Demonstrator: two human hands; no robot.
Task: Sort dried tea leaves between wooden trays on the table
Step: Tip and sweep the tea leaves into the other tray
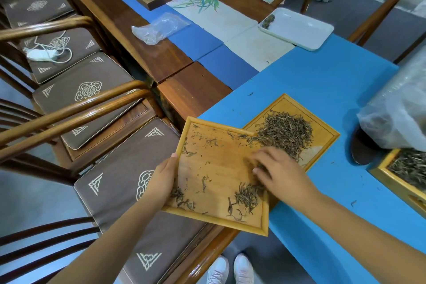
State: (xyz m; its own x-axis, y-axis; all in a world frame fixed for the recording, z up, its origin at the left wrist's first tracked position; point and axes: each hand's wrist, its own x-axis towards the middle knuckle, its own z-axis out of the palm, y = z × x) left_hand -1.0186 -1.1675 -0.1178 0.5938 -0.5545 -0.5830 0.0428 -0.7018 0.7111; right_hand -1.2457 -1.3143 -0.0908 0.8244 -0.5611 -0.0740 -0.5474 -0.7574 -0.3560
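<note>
Head view, lower centre: left hand (162, 180) grip clasping near wooden tray (221, 221) by its left edge, tilted over desk (322, 90) edge; right hand (280, 172) grip loose, fingers spread on scattered tea leaves (246, 196); right of centre, second tray (327, 132) heaped with leaves, flat on desk.

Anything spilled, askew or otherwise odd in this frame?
Yes. The held tray is tilted, hanging past the table edge, its far corner overlapping the second tray. A few stray leaves lie loose on the blue table cover. The left hand grips the tray's edge; the right hand rests inside.
</note>
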